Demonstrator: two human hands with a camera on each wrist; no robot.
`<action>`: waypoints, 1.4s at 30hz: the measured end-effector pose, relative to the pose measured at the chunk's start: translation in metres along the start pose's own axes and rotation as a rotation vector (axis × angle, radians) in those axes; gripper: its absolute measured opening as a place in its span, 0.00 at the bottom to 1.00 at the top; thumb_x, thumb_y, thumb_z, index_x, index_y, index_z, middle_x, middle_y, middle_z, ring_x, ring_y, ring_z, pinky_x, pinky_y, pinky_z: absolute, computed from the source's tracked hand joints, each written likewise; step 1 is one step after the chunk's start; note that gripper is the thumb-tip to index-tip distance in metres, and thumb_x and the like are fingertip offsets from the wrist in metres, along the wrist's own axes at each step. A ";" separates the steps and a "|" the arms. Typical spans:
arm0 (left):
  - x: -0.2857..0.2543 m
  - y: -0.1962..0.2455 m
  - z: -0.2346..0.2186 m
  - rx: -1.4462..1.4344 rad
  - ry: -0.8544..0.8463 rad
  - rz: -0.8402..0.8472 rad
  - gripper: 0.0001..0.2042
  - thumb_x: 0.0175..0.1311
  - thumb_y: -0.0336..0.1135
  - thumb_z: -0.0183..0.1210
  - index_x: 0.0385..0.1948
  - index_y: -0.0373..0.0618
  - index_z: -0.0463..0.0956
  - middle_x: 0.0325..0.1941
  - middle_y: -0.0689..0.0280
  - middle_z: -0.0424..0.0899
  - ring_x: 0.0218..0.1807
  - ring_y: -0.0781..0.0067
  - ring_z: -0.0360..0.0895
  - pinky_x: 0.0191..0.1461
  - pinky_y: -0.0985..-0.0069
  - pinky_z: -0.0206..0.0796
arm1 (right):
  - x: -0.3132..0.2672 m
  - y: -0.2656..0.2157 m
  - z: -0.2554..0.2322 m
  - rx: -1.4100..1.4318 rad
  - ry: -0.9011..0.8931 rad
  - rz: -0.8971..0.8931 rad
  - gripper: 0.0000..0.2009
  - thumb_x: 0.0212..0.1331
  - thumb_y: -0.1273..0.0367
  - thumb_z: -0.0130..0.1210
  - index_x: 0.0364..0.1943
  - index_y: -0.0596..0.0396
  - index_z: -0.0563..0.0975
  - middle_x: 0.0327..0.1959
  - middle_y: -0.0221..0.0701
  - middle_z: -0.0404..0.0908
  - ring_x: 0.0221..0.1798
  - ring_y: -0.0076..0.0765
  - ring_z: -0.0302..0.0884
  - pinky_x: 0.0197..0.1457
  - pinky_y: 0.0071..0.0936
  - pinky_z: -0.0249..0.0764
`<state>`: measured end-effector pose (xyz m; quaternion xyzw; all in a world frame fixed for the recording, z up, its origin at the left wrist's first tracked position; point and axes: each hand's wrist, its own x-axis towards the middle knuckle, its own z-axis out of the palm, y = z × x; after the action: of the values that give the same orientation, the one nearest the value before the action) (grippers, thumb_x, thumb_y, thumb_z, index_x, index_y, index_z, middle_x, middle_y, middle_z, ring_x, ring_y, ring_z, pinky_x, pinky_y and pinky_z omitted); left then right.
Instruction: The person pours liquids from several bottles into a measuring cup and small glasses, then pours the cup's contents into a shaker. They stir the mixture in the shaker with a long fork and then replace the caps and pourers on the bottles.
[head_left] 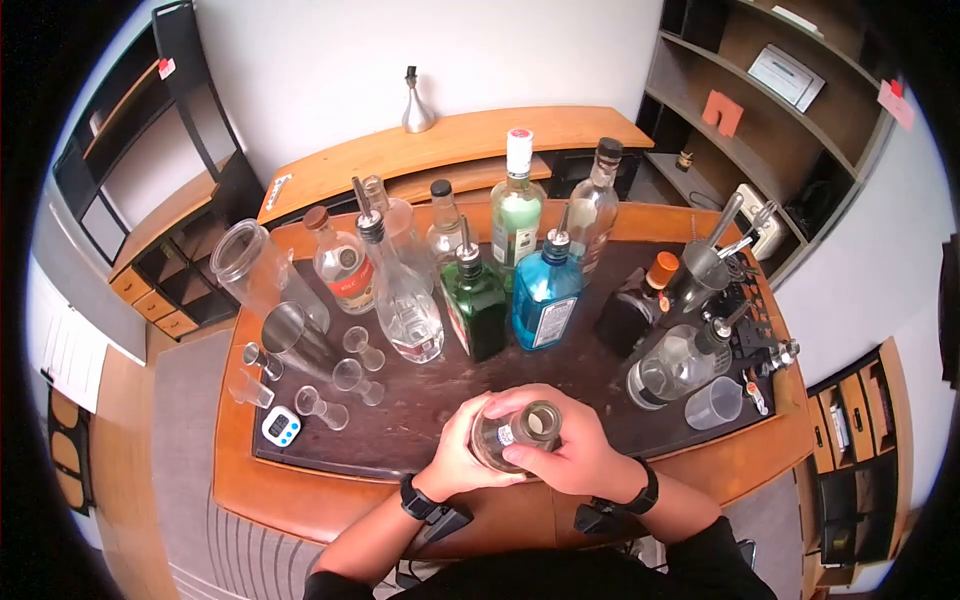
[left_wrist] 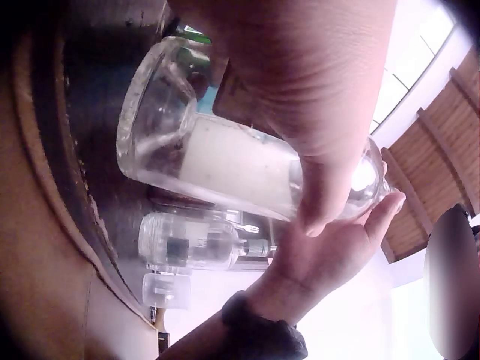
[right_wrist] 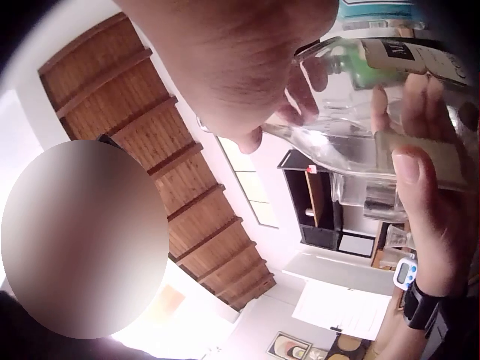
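Note:
Both hands grip one clear glass bottle near the table's front edge; its neck opening faces up toward the head camera. The left hand wraps the bottle's left side, and the right hand curls round its shoulder and neck from the right. In the left wrist view the bottle shows a pale label, with the left thumb across it and the right hand at the neck end. In the right wrist view the left hand holds the bottle's labelled body.
Several bottles, among them a green one and a blue one, stand behind the hands. Glasses, small jiggers and a white timer are at left. At right are a lying clear bottle, a plastic cup and bar tools.

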<state>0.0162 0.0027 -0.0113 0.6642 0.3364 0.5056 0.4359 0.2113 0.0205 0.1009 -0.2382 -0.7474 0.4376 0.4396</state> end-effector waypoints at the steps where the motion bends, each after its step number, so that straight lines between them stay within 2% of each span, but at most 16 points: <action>1: 0.002 0.000 0.002 0.014 0.010 0.002 0.54 0.31 0.43 0.86 0.67 0.41 0.63 0.64 0.56 0.75 0.66 0.61 0.74 0.71 0.60 0.64 | -0.001 0.001 -0.001 -0.012 -0.002 -0.003 0.17 0.61 0.74 0.63 0.53 0.59 0.77 0.52 0.37 0.82 0.58 0.36 0.80 0.62 0.33 0.74; 5: 0.000 -0.011 0.002 0.033 -0.063 0.033 0.53 0.41 0.58 0.80 0.68 0.39 0.62 0.66 0.52 0.74 0.68 0.53 0.72 0.75 0.53 0.57 | -0.008 -0.007 -0.005 0.064 0.073 0.074 0.13 0.64 0.72 0.60 0.51 0.60 0.76 0.51 0.38 0.82 0.57 0.35 0.79 0.64 0.35 0.73; 7: 0.000 -0.010 0.002 0.096 -0.072 0.120 0.52 0.53 0.73 0.63 0.69 0.37 0.62 0.68 0.48 0.72 0.71 0.46 0.69 0.78 0.48 0.48 | -0.008 -0.013 -0.011 0.222 0.165 0.108 0.12 0.67 0.69 0.58 0.49 0.60 0.76 0.50 0.38 0.82 0.56 0.35 0.80 0.66 0.39 0.71; 8: 0.000 -0.008 0.005 0.170 -0.034 0.163 0.50 0.61 0.77 0.48 0.69 0.35 0.61 0.70 0.48 0.71 0.72 0.45 0.67 0.79 0.46 0.45 | -0.006 -0.028 -0.020 0.253 0.187 0.125 0.14 0.67 0.65 0.59 0.49 0.60 0.75 0.49 0.37 0.82 0.55 0.37 0.81 0.69 0.43 0.69; 9: 0.004 0.001 0.004 0.162 -0.021 0.182 0.45 0.66 0.72 0.47 0.69 0.35 0.61 0.70 0.48 0.72 0.72 0.46 0.67 0.78 0.47 0.46 | -0.001 -0.050 -0.032 0.230 0.206 0.145 0.17 0.69 0.60 0.58 0.50 0.60 0.74 0.48 0.37 0.82 0.54 0.38 0.82 0.69 0.44 0.70; 10: 0.006 0.001 0.002 0.165 -0.012 0.181 0.42 0.68 0.69 0.47 0.69 0.36 0.62 0.69 0.49 0.72 0.72 0.47 0.67 0.78 0.47 0.46 | 0.000 -0.059 -0.041 0.314 0.284 0.067 0.12 0.69 0.67 0.57 0.51 0.57 0.75 0.50 0.33 0.82 0.53 0.26 0.78 0.58 0.28 0.73; 11: 0.006 0.000 0.000 0.166 -0.003 0.179 0.39 0.70 0.65 0.48 0.69 0.36 0.62 0.69 0.49 0.73 0.72 0.48 0.67 0.78 0.47 0.46 | 0.007 -0.079 -0.060 0.171 0.270 0.031 0.16 0.69 0.61 0.58 0.52 0.57 0.73 0.50 0.35 0.83 0.52 0.28 0.79 0.58 0.30 0.74; 12: 0.007 0.001 0.001 0.161 0.044 0.182 0.29 0.72 0.52 0.50 0.65 0.37 0.67 0.67 0.50 0.75 0.70 0.49 0.70 0.76 0.51 0.51 | 0.015 -0.102 -0.075 0.122 0.310 0.031 0.18 0.69 0.58 0.58 0.53 0.56 0.73 0.47 0.36 0.84 0.51 0.31 0.81 0.57 0.32 0.75; 13: 0.007 0.002 0.001 0.151 0.047 0.186 0.29 0.72 0.52 0.50 0.65 0.37 0.67 0.67 0.50 0.75 0.70 0.49 0.70 0.76 0.51 0.51 | 0.026 -0.120 -0.093 0.050 0.342 -0.045 0.20 0.69 0.56 0.59 0.53 0.56 0.72 0.44 0.36 0.84 0.49 0.33 0.82 0.56 0.34 0.77; 16: 0.009 0.008 0.002 0.266 0.057 0.157 0.16 0.70 0.35 0.52 0.54 0.38 0.76 0.60 0.53 0.80 0.63 0.51 0.74 0.69 0.58 0.59 | 0.073 -0.181 -0.157 -0.226 0.341 -0.212 0.14 0.75 0.61 0.50 0.53 0.57 0.73 0.43 0.36 0.84 0.48 0.33 0.83 0.56 0.32 0.78; 18: 0.010 0.008 0.003 0.293 0.049 0.159 0.15 0.69 0.34 0.53 0.53 0.39 0.76 0.58 0.54 0.81 0.62 0.51 0.75 0.69 0.58 0.60 | 0.106 -0.203 -0.208 -0.243 0.314 -0.221 0.14 0.76 0.62 0.49 0.53 0.59 0.73 0.46 0.36 0.83 0.51 0.32 0.81 0.57 0.35 0.77; 20: 0.010 0.008 0.004 0.327 0.040 0.157 0.14 0.68 0.33 0.54 0.52 0.40 0.77 0.57 0.55 0.81 0.61 0.52 0.75 0.68 0.58 0.61 | 0.137 -0.211 -0.235 -0.408 0.425 -0.143 0.14 0.75 0.61 0.51 0.54 0.58 0.74 0.48 0.35 0.84 0.52 0.31 0.81 0.59 0.33 0.76; 24: 0.011 0.007 0.004 0.354 0.034 0.184 0.10 0.65 0.29 0.57 0.46 0.41 0.79 0.50 0.57 0.84 0.56 0.53 0.78 0.64 0.59 0.63 | 0.186 -0.153 -0.302 -0.549 0.429 -0.013 0.13 0.65 0.63 0.64 0.47 0.56 0.79 0.42 0.28 0.83 0.45 0.24 0.78 0.52 0.28 0.76; 27: 0.012 0.007 0.003 0.355 0.060 0.200 0.07 0.64 0.27 0.58 0.41 0.41 0.80 0.44 0.59 0.85 0.52 0.54 0.79 0.60 0.60 0.65 | 0.203 -0.085 -0.326 -0.401 0.469 0.079 0.10 0.62 0.68 0.66 0.43 0.54 0.81 0.39 0.26 0.83 0.40 0.24 0.78 0.46 0.26 0.76; 32: 0.014 0.005 -0.003 0.381 0.077 0.191 0.06 0.64 0.29 0.58 0.38 0.41 0.81 0.42 0.58 0.85 0.49 0.54 0.80 0.58 0.61 0.68 | 0.205 -0.005 -0.331 -0.469 0.435 0.252 0.07 0.58 0.74 0.67 0.38 0.56 0.81 0.37 0.27 0.84 0.40 0.24 0.80 0.45 0.27 0.77; 42: 0.015 0.003 -0.001 0.370 0.073 0.239 0.05 0.58 0.30 0.66 0.34 0.43 0.81 0.37 0.62 0.84 0.44 0.58 0.81 0.53 0.63 0.67 | 0.179 0.076 -0.313 -0.324 0.245 0.494 0.06 0.56 0.74 0.68 0.34 0.55 0.80 0.33 0.26 0.83 0.36 0.23 0.80 0.42 0.26 0.77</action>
<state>0.0193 0.0153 -0.0022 0.7493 0.3579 0.5069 0.2313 0.3911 0.3307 0.1872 -0.5302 -0.6683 0.3746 0.3633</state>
